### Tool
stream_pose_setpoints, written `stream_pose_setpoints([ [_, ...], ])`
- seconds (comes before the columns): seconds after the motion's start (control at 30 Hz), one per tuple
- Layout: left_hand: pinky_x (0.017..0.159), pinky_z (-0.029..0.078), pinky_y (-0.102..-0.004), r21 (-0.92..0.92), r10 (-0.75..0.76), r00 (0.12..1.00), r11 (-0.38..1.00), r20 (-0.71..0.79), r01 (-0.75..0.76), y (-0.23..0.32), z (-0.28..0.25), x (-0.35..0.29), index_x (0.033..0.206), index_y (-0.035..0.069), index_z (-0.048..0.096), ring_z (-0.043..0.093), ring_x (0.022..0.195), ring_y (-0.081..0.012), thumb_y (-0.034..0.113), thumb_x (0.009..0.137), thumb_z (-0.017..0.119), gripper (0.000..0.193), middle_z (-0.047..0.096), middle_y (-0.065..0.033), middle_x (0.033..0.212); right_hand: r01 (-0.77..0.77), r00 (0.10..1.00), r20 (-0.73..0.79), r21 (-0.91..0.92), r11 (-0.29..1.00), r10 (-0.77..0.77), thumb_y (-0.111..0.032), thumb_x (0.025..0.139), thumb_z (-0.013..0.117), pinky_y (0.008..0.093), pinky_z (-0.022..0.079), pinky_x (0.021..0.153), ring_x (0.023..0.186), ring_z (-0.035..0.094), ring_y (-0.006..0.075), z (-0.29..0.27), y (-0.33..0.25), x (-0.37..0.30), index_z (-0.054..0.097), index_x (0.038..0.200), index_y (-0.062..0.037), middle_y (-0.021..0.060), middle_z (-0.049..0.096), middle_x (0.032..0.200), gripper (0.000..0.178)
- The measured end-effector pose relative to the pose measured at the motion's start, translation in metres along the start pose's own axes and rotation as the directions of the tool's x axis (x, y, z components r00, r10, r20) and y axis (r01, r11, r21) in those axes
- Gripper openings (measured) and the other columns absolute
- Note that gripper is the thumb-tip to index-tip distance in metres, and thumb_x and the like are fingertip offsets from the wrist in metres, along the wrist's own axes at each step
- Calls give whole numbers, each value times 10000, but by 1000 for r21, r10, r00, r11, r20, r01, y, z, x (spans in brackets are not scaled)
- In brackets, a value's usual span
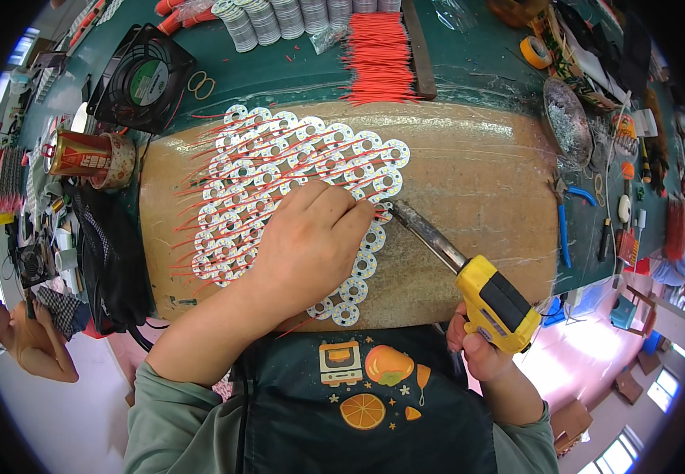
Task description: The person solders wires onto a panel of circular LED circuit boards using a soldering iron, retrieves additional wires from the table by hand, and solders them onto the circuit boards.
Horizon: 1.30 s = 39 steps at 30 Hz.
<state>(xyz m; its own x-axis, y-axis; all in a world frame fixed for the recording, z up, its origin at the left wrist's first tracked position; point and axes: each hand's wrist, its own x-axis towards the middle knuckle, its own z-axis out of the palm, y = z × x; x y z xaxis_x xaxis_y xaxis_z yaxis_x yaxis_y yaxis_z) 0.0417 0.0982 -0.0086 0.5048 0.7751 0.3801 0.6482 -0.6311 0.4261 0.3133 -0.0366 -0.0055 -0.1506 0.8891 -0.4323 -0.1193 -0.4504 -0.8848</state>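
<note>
Rows of white ring-shaped LED circuit boards (283, 150) lie in a slanted block on the brown work board, with thin red wires (200, 175) trailing off to the left. Over the block's right part rests my left hand (311, 237), its fingers pinched together at a ring near the right edge. A short red wire (382, 215) shows at those fingertips. My right hand (480, 351) grips a yellow and black soldering gun (500, 304) from below. The gun's metal barrel points up and left, and its tip (399, 208) is close beside my left fingertips. Part of the block is hidden under my left hand.
The brown board (476, 150) sits on a green table. Behind it are a pile of red wires (378, 59) and stacks of ring boards (287, 20). A black fan (141, 79) and a can (82, 154) stand left; blue-handled pliers (563, 225) and a metal dish (567, 122) lie right.
</note>
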Motion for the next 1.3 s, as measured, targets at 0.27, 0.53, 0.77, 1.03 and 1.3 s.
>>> stream_pose_setpoints([
  [0.27,716,495,-383,22,-5,1000,1000,15,4,1,-1,1,959,39,685,600,796,-263,2,724,696,239,613,-74,852,44,999,-1,-48,998,-44,-394,812,786,280,439,551,617,507,134,1,2,1,521,1168,1,28,507,722,594],
  [0.53,715,497,-384,29,-3,1000,1000,25,2,1,-2,1,962,33,682,597,799,-269,-2,717,690,247,608,-80,850,85,996,-1,-95,992,-85,-404,821,772,275,439,533,601,501,130,0,5,2,536,1130,14,29,498,701,570],
  [0.77,720,497,-384,40,-7,999,999,40,6,2,-1,1,958,24,679,595,800,-269,-4,711,686,250,606,-81,851,40,999,4,74,997,-40,-423,808,785,272,429,523,581,494,127,3,-2,4,492,1314,2,35,506,693,723],
  [1.03,726,497,-385,36,-9,1000,999,30,7,2,0,0,964,27,677,594,803,-271,-3,713,688,253,606,-81,853,19,1000,2,88,996,-19,-423,820,769,274,422,510,547,486,131,7,-10,6,488,1312,4,34,499,667,709],
  [1.3,727,498,-388,45,0,1000,999,31,-2,2,0,1,965,27,676,596,806,-272,-2,712,697,256,605,-81,854,94,994,48,136,986,-101,-268,897,702,272,463,541,600,548,136,2,-6,7,459,1327,53,73,584,764,589],
])
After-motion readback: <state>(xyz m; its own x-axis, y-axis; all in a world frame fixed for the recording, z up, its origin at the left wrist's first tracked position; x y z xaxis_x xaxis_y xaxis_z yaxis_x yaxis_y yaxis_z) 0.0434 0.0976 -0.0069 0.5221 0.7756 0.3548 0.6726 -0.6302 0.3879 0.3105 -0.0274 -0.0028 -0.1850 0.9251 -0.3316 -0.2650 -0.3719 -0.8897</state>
